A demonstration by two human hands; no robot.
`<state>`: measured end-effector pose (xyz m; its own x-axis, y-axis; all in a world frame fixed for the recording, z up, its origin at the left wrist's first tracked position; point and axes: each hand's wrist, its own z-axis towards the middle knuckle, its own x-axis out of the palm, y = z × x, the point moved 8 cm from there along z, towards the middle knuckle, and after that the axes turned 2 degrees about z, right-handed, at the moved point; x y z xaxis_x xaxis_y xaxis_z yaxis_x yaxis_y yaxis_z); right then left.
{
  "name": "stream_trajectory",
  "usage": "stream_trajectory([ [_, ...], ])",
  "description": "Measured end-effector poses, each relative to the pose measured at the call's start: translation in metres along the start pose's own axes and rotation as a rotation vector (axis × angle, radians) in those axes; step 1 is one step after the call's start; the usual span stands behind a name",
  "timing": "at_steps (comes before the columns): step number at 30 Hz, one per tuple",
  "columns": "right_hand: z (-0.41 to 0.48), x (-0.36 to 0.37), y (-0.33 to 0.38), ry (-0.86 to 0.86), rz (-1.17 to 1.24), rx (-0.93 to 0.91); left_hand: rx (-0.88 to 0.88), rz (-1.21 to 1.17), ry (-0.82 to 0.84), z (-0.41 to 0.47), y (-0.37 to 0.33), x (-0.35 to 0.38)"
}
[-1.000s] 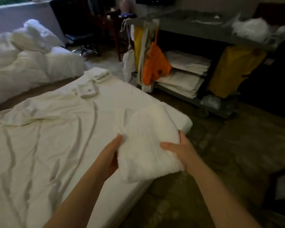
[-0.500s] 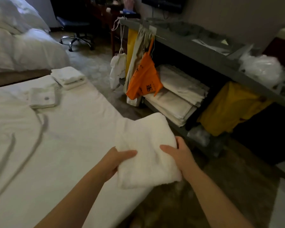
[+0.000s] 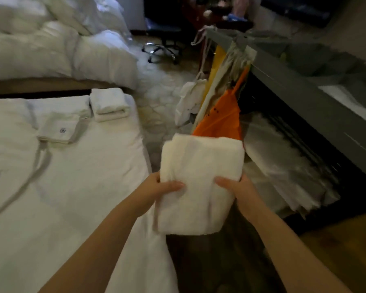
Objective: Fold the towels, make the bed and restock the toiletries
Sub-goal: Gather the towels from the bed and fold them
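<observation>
A thick folded white towel [image 3: 199, 182] hangs in the air just past the bed's right edge, over the floor. My left hand [image 3: 156, 191] grips its left side and my right hand [image 3: 239, 191] grips its right side, thumbs on top. The bed [image 3: 61, 197] with a wrinkled white sheet fills the left. Two folded towels lie at its far corner: a plump one [image 3: 109, 104] and a flat one with a small logo [image 3: 59, 130].
A grey housekeeping cart [image 3: 304, 98] stands to the right, with stacked white linen [image 3: 283, 168] on its shelf and an orange bag [image 3: 220, 121] and white bag [image 3: 190, 100] hanging from its end. A heap of white duvets [image 3: 51, 43] lies beyond the bed. An office chair base [image 3: 159, 49] stands behind.
Both hands have carried the folded towel off the bed and to the right, toward the cart. My view has turned right and closer to the cart.
</observation>
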<state>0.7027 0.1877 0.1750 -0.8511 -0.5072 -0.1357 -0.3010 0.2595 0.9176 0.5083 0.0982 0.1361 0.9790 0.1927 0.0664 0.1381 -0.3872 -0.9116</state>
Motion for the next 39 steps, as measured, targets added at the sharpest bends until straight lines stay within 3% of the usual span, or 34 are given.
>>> stream_trajectory([
  [1,0.019,0.001,0.01,0.181,0.226,-0.092,-0.027,-0.015,-0.008,0.011,0.001,0.005],
  [2,0.04,-0.002,0.021,0.316,0.248,-0.261,-0.049,-0.024,-0.037,0.018,0.002,0.009],
  [3,0.056,-0.009,0.012,0.269,0.138,-0.128,-0.059,-0.034,-0.085,0.023,0.001,0.011],
  [4,0.075,0.006,0.003,0.352,0.123,-0.017,-0.056,-0.054,-0.15,0.028,-0.004,0.01],
  [5,0.098,0.009,0.009,0.287,0.055,0.063,-0.054,-0.1,-0.233,0.033,-0.006,0.004],
  [6,0.117,0.013,0.012,0.234,0.045,0.082,-0.051,-0.165,-0.324,0.035,-0.008,-0.005],
  [9,0.16,0.063,0.031,0.385,0.005,0.093,-0.063,-0.394,-0.62,0.037,-0.007,-0.054],
  [14,0.233,0.151,0.066,0.393,0.025,0.091,-0.023,-0.412,-0.96,0.05,-0.019,-0.148],
  [16,0.271,0.174,0.081,0.36,0.046,0.113,0.018,-0.387,-0.975,0.079,-0.032,-0.185],
  [20,0.37,0.204,0.123,0.249,0.088,0.128,-0.017,-0.272,-0.69,0.17,-0.073,-0.24],
  [22,0.413,0.222,0.14,0.237,0.109,0.175,-0.002,-0.214,-0.63,0.2,-0.089,-0.271],
  [29,0.541,0.336,0.15,0.338,-0.021,0.304,-0.1,-0.294,-0.946,0.259,-0.088,-0.403],
  [35,0.668,0.45,0.145,0.532,-0.067,0.411,-0.28,0.083,-1.12,0.335,-0.091,-0.53],
  [39,0.728,0.529,0.149,0.549,0.03,0.555,-0.396,0.152,-1.175,0.362,-0.111,-0.626],
])
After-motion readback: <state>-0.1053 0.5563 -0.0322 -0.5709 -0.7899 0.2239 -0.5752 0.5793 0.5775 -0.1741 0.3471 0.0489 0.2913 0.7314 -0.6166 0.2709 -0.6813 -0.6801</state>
